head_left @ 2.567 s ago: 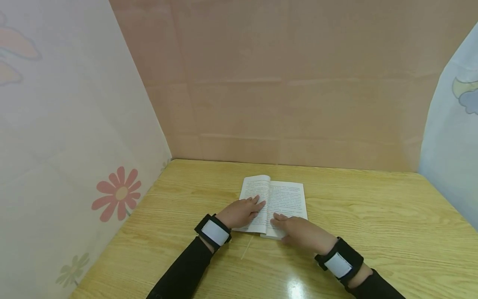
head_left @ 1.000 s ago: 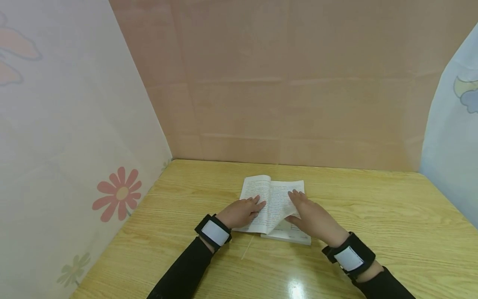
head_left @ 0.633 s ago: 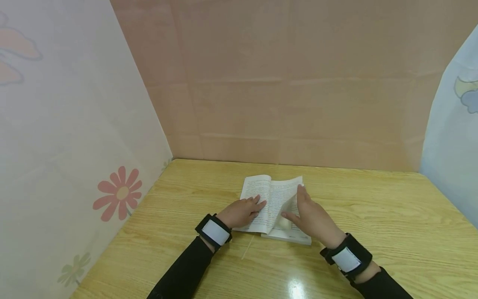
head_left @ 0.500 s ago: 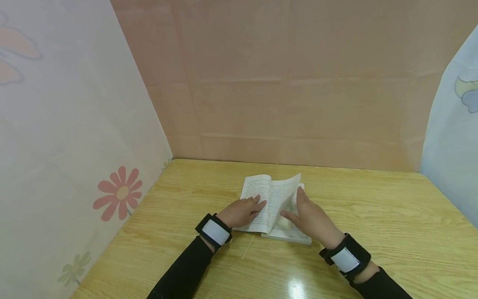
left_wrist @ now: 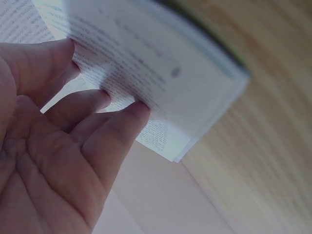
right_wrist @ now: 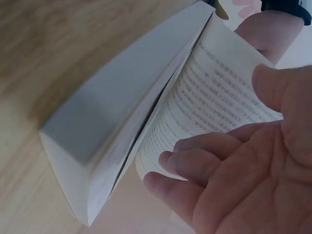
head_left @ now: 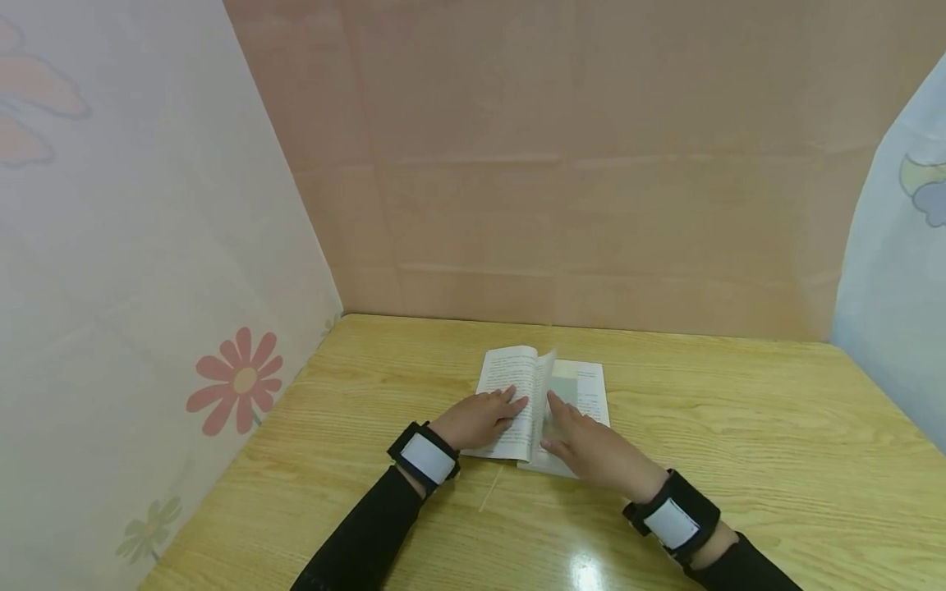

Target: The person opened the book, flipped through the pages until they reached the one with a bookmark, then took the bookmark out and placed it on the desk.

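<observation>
An open book with printed pages lies on the wooden table. My left hand rests on its left page with the fingers spread; in the left wrist view the fingertips of this hand press on the printed paper. A turning leaf stands up near the spine, and my right hand has its fingers against it. The right wrist view shows that leaf curving behind my extended fingers, beside the thick page block. Under it, the right page bears a greenish-grey picture, partly covered by my hand.
The wooden table extends around the book. A brown paper-like backdrop rises behind it, with a flower-printed white sheet on the left and another pale sheet on the right. Each wrist wears a black strap.
My right hand has swept left toward the spine, pushing the lifted leaf over and baring the page with the picture. My left hand has stayed on the left page.
</observation>
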{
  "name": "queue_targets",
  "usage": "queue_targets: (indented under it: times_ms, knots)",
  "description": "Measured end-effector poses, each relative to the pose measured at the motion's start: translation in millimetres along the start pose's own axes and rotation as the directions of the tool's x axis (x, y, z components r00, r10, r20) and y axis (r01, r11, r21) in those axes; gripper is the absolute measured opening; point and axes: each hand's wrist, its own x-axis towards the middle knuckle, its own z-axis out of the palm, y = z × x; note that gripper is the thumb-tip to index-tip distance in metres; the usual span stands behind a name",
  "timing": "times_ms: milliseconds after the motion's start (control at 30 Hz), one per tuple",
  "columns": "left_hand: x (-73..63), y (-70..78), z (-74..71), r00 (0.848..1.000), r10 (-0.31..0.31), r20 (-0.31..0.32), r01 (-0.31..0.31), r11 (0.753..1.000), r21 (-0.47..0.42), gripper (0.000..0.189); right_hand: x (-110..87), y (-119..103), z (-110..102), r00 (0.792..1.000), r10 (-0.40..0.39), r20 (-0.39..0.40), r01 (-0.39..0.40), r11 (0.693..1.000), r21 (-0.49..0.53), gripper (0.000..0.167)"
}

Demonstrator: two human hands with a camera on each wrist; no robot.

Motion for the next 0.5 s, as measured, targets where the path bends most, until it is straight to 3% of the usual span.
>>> queue_targets:
  times_ms: [133,267,400,500]
  knots:
    - [0.8,-1.8,1.3,0.999,0.014,-0.031,-0.014,1.0,-0.018,0.037,0.0,-3.1,3.2,0.999,-0.031,0.041,0.031,1.0,-0.002,0.068]
    - [-1.6,-4.1,1.9,0.993,0.06,-0.102,-0.065,0.997,-0.045,0.031,-0.4,-5.6,6.5,0.996,-0.04,0.08,0.038,0.999,0.029,0.067]
    - [-6.1,-5.6,1.3,0.992,0.032,-0.123,-0.055,0.981,-0.187,0.028,-1.6,-6.2,8.9,0.992,-0.057,0.111,0.05,0.996,0.067,0.067]
    - [-7.9,-6.7,0.9,0.995,-0.016,-0.103,-0.016,0.954,-0.301,0.028,-2.4,-5.6,10.5,0.99,-0.083,0.117,0.075,0.994,0.074,0.067]
